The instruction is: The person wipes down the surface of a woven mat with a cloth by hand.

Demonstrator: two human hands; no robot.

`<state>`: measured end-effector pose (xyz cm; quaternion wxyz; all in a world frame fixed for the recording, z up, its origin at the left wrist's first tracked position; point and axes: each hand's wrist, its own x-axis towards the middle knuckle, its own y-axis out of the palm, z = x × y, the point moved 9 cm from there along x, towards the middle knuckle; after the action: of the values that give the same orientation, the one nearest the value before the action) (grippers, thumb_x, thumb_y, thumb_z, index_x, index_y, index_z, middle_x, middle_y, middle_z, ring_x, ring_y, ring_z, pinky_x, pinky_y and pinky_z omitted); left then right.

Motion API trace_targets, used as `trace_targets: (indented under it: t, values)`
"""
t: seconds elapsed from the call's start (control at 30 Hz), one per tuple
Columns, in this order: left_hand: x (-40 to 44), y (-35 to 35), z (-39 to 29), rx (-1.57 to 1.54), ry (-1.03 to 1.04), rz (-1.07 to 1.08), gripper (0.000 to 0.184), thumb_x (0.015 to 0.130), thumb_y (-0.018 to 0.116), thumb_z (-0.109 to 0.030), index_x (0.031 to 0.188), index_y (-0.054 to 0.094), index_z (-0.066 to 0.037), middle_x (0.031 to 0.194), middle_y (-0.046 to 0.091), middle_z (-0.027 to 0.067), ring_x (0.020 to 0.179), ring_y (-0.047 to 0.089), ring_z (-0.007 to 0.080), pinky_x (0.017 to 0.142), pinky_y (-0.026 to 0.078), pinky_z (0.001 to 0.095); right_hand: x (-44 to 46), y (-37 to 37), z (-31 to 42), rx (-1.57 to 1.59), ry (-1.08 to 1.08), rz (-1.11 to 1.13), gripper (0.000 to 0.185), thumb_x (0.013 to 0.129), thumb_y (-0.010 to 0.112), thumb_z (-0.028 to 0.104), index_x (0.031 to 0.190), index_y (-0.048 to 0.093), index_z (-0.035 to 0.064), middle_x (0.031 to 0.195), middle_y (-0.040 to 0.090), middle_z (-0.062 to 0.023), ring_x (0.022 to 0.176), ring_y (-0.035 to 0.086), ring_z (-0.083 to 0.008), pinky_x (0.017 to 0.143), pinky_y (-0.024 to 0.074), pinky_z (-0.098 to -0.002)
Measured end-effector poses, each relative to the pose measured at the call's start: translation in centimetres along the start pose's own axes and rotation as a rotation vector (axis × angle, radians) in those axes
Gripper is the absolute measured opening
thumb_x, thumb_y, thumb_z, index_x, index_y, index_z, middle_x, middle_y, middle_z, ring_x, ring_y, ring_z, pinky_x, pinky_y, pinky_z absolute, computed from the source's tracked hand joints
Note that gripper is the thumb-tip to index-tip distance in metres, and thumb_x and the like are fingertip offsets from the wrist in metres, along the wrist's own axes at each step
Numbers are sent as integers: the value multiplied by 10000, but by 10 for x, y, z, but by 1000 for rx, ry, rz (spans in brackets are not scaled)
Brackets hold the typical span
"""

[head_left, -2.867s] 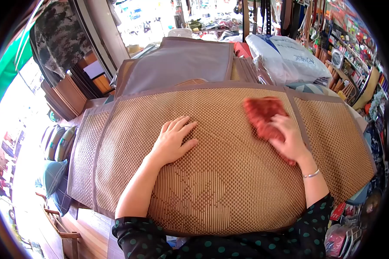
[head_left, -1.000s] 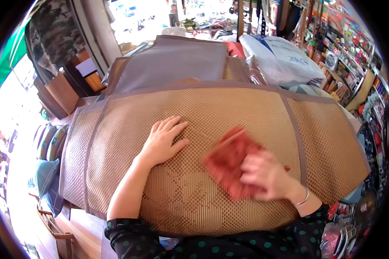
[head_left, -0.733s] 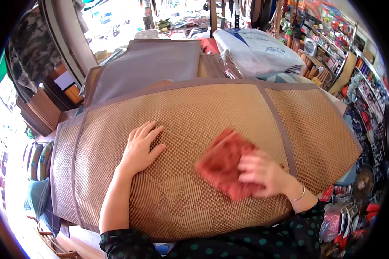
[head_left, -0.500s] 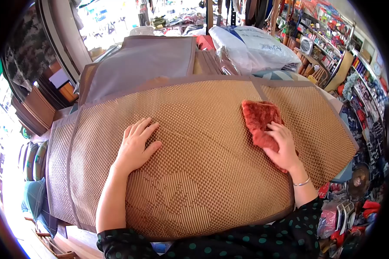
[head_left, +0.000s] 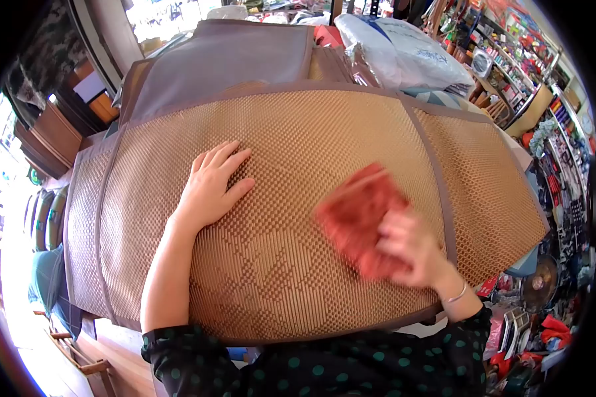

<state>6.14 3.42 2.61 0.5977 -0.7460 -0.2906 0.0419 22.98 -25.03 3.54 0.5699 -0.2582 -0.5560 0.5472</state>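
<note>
A woven tan mat with brown edging spreads across the surface before me, a striped pattern showing near its front edge. My left hand lies flat on its left part, fingers spread, holding nothing. Right of the middle, my right hand is closed on a red plush cloth, which lies against the mat. Both the cloth and the right fingers are slightly blurred. A silver bracelet circles my right wrist.
Behind the mat are a grey-brown sheet and a white plastic-wrapped package. Crowded shelves and goods stand at the right. Cushions and a wooden frame are at the left.
Compared with half a second ago, my right hand has drawn the red cloth leftward over the mat. The view has tilted downward. My left hand keeps its place on the mat.
</note>
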Motion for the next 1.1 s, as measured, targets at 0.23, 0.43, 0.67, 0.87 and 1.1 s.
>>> trace_targets:
  t: [0.23, 0.43, 0.67, 0.87, 1.1]
  values:
    - [1, 1, 2, -5, 12, 1, 569, 950, 583, -438, 1419, 530, -120, 1514, 445, 138, 1429, 355, 333, 1200, 231, 475, -11, -21, -68, -330, 343, -197, 492, 797, 689, 298, 1203, 614, 31, 1344, 558, -193, 1313, 476, -389, 1123, 328, -514]
    - [1, 2, 1, -14, 44, -13, 569, 954, 575, -442, 1420, 528, -119, 1512, 444, 139, 1423, 359, 339, 1198, 229, 473, 30, 49, 98, 45, -419, 164, 388, 819, 692, 378, 1110, 634, 128, 1263, 601, -100, 1256, 549, -296, 1070, 381, -545]
    - [1, 0, 2, -14, 25, -27, 567, 957, 570, -449, 1419, 531, -124, 1507, 450, 136, 1423, 359, 335, 1196, 231, 473, 107, 15, -15, 68, -182, -29, 465, 742, 771, 201, 1168, 622, 91, 1283, 583, -145, 1244, 533, -364, 1070, 408, -496]
    - [2, 2, 4, 17, -7, -13, 570, 965, 560, -464, 1418, 532, -119, 1522, 432, 129, 1438, 336, 326, 1202, 228, 473, 112, -5, -162, -96, 251, -259, 495, 850, 716, 336, 1192, 615, -7, 1249, 623, -211, 1220, 553, -382, 1058, 419, -459]
    - [5, 10, -8, 72, 18, -2, 591, 968, 549, -448, 1450, 489, -112, 1531, 409, 161, 1454, 312, 334, 1206, 209, 497, 78, 9, -17, -107, -105, 125, 545, 723, 764, 217, 1227, 592, 99, 1351, 555, -140, 1351, 457, -332, 1160, 306, -522]
